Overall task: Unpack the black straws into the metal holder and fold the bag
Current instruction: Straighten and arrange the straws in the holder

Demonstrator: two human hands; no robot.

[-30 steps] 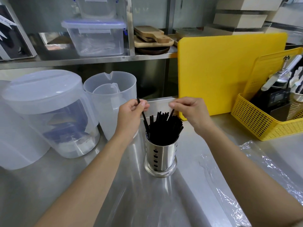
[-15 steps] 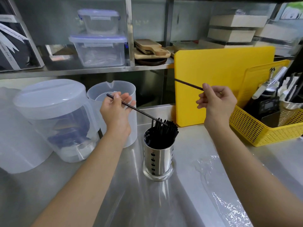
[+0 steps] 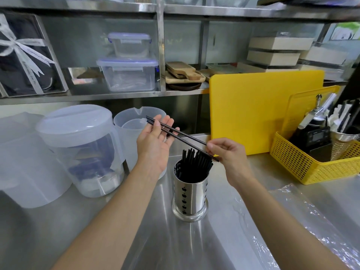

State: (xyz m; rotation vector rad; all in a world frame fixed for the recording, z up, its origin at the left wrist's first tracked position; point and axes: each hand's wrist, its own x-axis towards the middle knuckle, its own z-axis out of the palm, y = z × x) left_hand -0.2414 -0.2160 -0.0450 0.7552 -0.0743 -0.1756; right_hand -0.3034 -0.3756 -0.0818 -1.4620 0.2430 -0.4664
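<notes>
Straws (image 3: pixel 180 134), two thin black ones, lie across my left hand (image 3: pixel 153 147), which is flat and released, palm up, serving only as a rest for their far ends. My right hand (image 3: pixel 228 154) pinches their near ends between thumb and fingertips, just above the holder (image 3: pixel 190 195), so I judge I am lining them up to drop in with the rest. The holder is a shiny steel cylinder with small punched holes, upright on the desk (image 3: pixel 97 221) between my arms and already packed with stiff, slender black straws. The bag (image 3: pixel 303 217), clear crinkled film, lies flat on the desk to the right, near my right forearm, not yet folded. The desk is smooth brushed steel.
</notes>
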